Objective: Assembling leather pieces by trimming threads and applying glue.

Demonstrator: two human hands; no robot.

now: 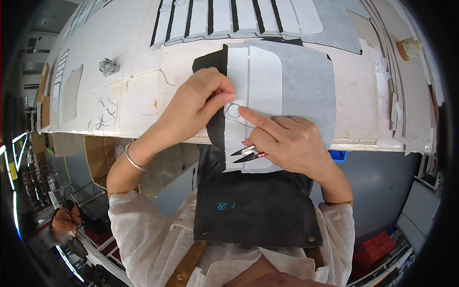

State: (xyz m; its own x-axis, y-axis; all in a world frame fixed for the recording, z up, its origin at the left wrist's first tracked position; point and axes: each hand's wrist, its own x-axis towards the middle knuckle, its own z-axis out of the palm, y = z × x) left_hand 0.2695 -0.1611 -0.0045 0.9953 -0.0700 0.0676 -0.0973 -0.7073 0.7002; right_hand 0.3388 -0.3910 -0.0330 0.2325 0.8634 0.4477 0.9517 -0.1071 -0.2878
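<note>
A flat panel (265, 71) with white and grey-blue faces and a black strip along its left edge lies before me, its near end overhanging the table edge. A thin dark line like a thread loops around a small circle (234, 111) on its white part. My left hand (203, 98) rests at the black strip, thumb and forefinger pinched just above the circle; what they hold is too small to make out. My right hand (289, 141) has its forefinger stretched to the circle's right edge. Its other fingers are curled around thread snips (246, 154), whose blades point left, apart.
Several similar panels with black strips (234, 19) lie overlapped at the far side of the table (129, 95). A crumpled grey ball (109, 67) and loose thread scraps (103, 115) are to the left. At the far right stands an amber bottle (409, 49).
</note>
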